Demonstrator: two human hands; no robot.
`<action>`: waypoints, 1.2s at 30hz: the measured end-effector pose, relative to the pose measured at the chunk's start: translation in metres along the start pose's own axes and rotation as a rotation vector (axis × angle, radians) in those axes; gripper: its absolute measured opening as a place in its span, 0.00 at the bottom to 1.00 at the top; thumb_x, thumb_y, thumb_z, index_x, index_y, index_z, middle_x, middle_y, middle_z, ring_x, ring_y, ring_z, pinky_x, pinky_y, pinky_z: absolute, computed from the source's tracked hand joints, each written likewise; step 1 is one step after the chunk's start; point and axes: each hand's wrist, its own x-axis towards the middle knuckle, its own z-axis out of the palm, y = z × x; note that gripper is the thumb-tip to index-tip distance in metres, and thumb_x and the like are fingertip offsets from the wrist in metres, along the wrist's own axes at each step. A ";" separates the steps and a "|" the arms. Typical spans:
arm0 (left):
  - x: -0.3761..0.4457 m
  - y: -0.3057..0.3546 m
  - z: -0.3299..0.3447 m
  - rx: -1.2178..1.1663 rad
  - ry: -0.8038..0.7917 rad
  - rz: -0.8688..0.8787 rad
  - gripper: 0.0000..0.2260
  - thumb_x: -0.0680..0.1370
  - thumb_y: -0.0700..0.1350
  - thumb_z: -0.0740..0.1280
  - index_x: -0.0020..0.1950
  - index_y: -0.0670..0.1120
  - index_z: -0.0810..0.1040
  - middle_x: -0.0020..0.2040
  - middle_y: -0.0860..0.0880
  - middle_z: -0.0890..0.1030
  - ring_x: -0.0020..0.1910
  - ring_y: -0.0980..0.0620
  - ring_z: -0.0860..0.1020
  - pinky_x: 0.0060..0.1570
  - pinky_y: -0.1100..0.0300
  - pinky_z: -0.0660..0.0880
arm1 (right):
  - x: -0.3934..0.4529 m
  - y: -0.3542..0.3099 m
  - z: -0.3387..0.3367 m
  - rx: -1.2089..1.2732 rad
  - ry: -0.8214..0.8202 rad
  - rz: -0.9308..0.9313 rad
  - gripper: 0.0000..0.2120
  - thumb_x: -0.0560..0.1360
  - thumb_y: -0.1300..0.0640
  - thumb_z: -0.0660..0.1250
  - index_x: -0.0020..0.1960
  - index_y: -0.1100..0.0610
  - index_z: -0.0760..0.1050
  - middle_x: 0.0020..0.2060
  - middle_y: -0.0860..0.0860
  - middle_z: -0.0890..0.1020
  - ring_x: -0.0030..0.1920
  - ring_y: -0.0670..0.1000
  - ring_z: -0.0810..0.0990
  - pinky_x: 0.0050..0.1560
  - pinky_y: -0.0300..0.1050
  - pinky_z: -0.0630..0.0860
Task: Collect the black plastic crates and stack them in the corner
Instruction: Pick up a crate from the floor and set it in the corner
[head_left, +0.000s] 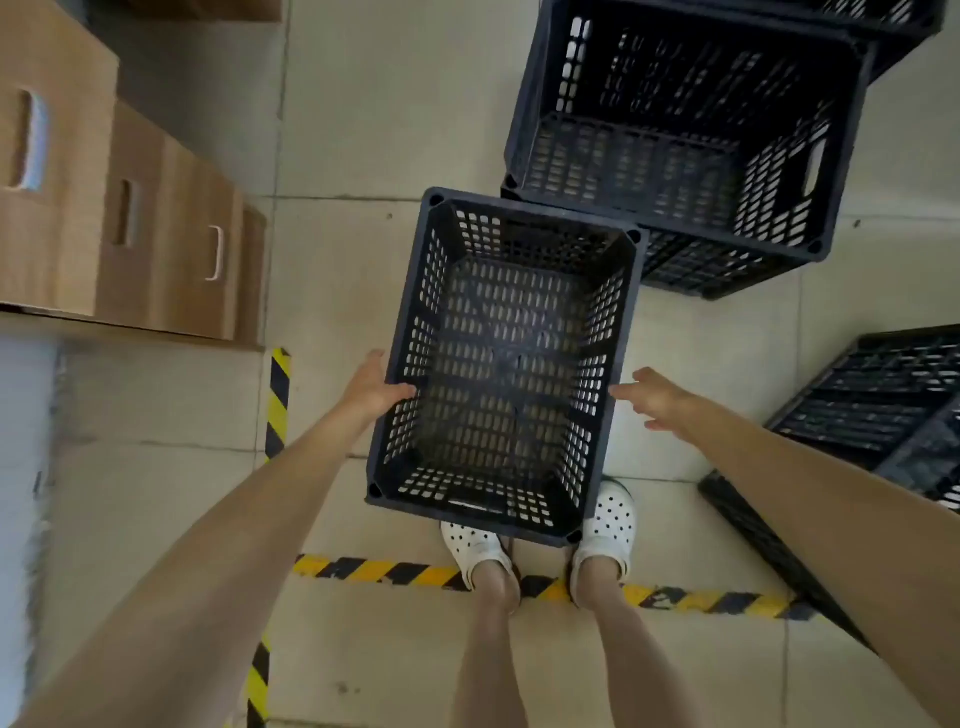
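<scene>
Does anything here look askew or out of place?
Yes. At the right edge, one black crate looks tipped on its side, unlike the upright crates ahead. Nothing spilled or visibly damaged.

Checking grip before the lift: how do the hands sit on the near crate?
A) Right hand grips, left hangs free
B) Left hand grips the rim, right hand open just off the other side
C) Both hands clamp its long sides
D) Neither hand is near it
B: the left hand has its fingers hooked over the crate rim, while the right hand is spread open beside the opposite wall, fingertips barely at it, not closed on it.
</scene>
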 end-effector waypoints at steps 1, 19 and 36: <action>0.006 -0.002 0.001 -0.010 0.005 0.000 0.36 0.77 0.40 0.69 0.79 0.44 0.52 0.77 0.42 0.62 0.74 0.42 0.64 0.71 0.49 0.61 | 0.005 -0.001 0.005 0.025 0.006 -0.008 0.31 0.79 0.52 0.63 0.77 0.59 0.54 0.74 0.57 0.63 0.72 0.58 0.65 0.69 0.53 0.67; 0.025 -0.030 -0.009 -0.130 -0.143 -0.135 0.29 0.76 0.61 0.67 0.68 0.42 0.69 0.67 0.44 0.74 0.67 0.44 0.71 0.68 0.48 0.65 | 0.012 0.004 0.009 0.339 0.026 0.131 0.15 0.76 0.57 0.63 0.61 0.59 0.71 0.59 0.55 0.76 0.57 0.55 0.74 0.60 0.47 0.70; -0.171 0.007 -0.067 0.368 0.181 0.039 0.19 0.81 0.59 0.59 0.53 0.43 0.71 0.43 0.49 0.75 0.45 0.47 0.75 0.44 0.56 0.70 | -0.170 -0.044 -0.056 -0.105 -0.069 -0.017 0.18 0.81 0.53 0.59 0.68 0.60 0.69 0.55 0.55 0.75 0.42 0.50 0.77 0.35 0.39 0.71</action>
